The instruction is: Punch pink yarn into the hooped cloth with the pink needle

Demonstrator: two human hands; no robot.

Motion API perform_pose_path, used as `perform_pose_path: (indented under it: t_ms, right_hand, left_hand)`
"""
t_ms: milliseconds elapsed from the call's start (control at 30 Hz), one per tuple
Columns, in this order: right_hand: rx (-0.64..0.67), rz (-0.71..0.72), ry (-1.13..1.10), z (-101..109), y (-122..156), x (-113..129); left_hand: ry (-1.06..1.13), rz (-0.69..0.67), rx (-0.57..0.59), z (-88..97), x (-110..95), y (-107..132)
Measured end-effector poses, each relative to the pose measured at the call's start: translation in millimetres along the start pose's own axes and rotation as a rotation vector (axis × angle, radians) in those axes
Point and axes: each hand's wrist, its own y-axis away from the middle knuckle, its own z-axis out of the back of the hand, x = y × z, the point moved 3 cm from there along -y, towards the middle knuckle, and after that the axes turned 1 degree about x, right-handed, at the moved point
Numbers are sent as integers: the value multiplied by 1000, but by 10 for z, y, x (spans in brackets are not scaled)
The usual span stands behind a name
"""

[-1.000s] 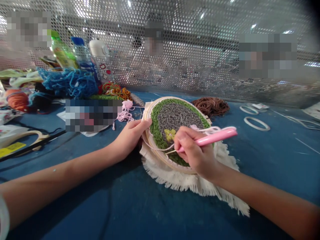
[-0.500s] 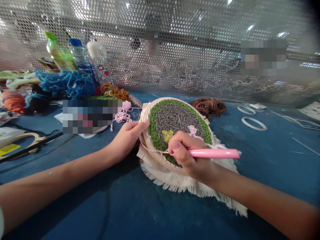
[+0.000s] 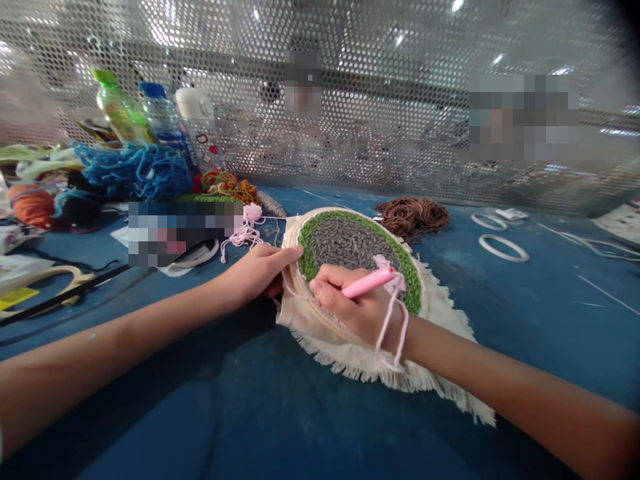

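A round wooden embroidery hoop (image 3: 296,230) lies on white fringed cloth (image 3: 440,313), filled with grey loops ringed in green. My left hand (image 3: 260,270) grips the hoop's left rim, thumb on top. My right hand (image 3: 350,303) is closed round a pink punch needle (image 3: 367,283), its tip hidden under my fingers at the hoop's near side. Pink yarn (image 3: 395,313) trails from the needle over my right wrist.
Blue (image 3: 135,170), orange (image 3: 33,203) and brown (image 3: 413,217) yarn piles, three bottles (image 3: 160,117) and a spare hoop (image 3: 50,280) lie on the blue table (image 3: 300,413). White rings (image 3: 503,247) sit at the right. A perforated metal screen (image 3: 350,100) backs the table.
My right hand swung the pink needle round, its rear end moving from far right to above my hand, and yarn now drapes my wrist. The hoop lies flatter. My left hand kept its grip.
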Motion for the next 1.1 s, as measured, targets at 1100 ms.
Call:
perform_pose_path:
  t_ms: [1100]
  right_hand:
    - [101,-18,-172,7,13,20]
  left_hand:
    - [-735,-309,427,40,-383,321]
